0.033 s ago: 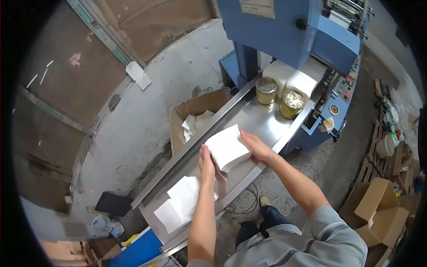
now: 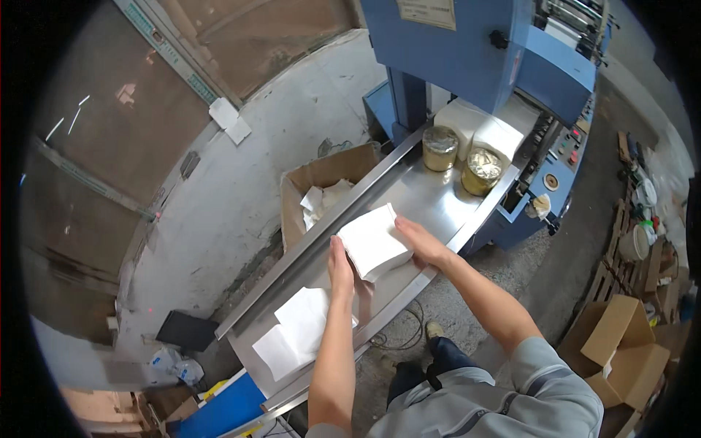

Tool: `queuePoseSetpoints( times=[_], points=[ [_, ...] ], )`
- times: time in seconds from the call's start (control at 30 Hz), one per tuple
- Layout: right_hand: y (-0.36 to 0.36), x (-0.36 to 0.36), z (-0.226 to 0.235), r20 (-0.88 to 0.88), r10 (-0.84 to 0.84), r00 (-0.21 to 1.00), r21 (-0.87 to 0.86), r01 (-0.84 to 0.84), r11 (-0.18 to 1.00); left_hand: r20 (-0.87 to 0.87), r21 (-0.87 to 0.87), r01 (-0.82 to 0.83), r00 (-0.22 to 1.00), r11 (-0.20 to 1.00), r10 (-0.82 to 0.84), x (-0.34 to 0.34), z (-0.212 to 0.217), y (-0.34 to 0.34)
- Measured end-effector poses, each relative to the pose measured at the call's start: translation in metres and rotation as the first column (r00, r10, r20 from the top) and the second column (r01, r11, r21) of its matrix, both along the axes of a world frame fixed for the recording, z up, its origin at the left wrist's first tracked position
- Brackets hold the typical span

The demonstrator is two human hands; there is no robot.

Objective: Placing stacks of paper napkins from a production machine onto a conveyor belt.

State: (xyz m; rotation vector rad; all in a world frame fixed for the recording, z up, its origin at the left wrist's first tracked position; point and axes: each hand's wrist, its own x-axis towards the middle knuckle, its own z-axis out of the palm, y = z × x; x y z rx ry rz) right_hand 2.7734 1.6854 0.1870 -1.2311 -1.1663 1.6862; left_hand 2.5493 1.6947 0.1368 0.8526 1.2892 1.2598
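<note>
Between my two hands is a thick stack of white paper napkins (image 2: 376,239), held above the metal trough (image 2: 412,193). My left hand (image 2: 340,269) presses against its left side, fingers together. On the opposite side, my right hand (image 2: 421,241) grips the stack near its upper right corner and edge. Nearer to me on the trough lie loose white napkins (image 2: 299,326), partly hidden by my left forearm. Up the trough stand two golden cans (image 2: 439,150) with shiny tops, in front of a row of white napkins (image 2: 499,136) coming from the machine.
A blue machine (image 2: 445,55) with a control panel (image 2: 568,152) rises at the trough's far end. Beyond the trough's left edge sits a cardboard box (image 2: 291,215) of white paper scraps. Open cartons (image 2: 619,328) and a wooden pallet (image 2: 610,252) are at right; a cable (image 2: 409,321) lies on the floor.
</note>
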Motion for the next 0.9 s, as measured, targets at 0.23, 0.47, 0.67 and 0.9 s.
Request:
queuePoseSetpoints(
  times=[0.23, 0.47, 0.67, 0.9],
  points=[
    [0.019, -0.004, -0.019, 0.099, 0.273, 0.957, 0.26, -0.29, 0.921, -0.046, 0.029, 0.006, 0.999, 1.0, -0.005, 0.012, 0.018, -0.011],
    [0.018, 0.027, -0.014, 0.525, 0.229, 0.819, 0.53, -0.526, 0.665, -0.83, -0.019, 0.412, 0.502, 0.911, -0.244, 0.004, 0.057, -0.065],
    [0.033, 0.018, -0.021, 0.533, 0.253, 0.807, 0.497, -0.541, 0.678, -0.77, -0.086, 0.417, 0.548, 0.905, -0.326, -0.011, 0.043, -0.042],
    [0.035, 0.012, -0.011, 0.539, 0.275, 0.796, 0.45, -0.548, 0.705, -0.749, -0.079, 0.437, 0.567, 0.896, -0.343, -0.011, 0.036, -0.032]
  ],
)
